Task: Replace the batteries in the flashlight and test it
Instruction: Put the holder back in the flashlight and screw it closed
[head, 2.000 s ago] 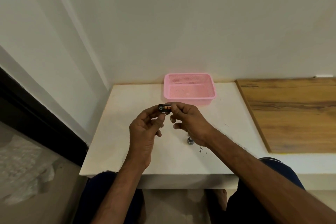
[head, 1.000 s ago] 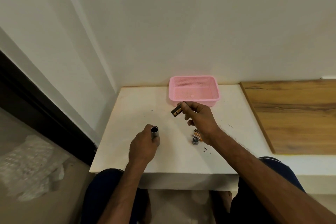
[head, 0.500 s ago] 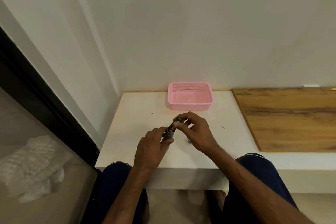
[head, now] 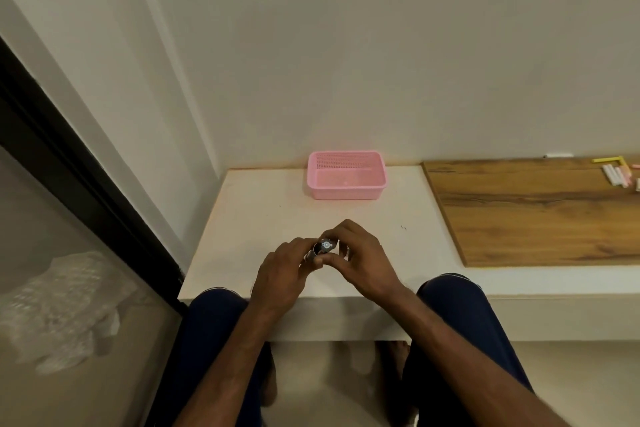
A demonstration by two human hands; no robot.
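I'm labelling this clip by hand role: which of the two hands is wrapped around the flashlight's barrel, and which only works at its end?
The left hand wraps the flashlight barrel; the right hand only pinches the cap end with its fingertips.

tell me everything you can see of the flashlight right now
The flashlight is a small, dark, metallic-looking cylinder, mostly hidden by fingers. It is held tilted above the white table, between the left hand and the right hand. Its visible round end, with a pale centre, faces the camera.

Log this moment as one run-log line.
left hand: grips flashlight | right hand: fits end cap | pink basket: behind, untouched
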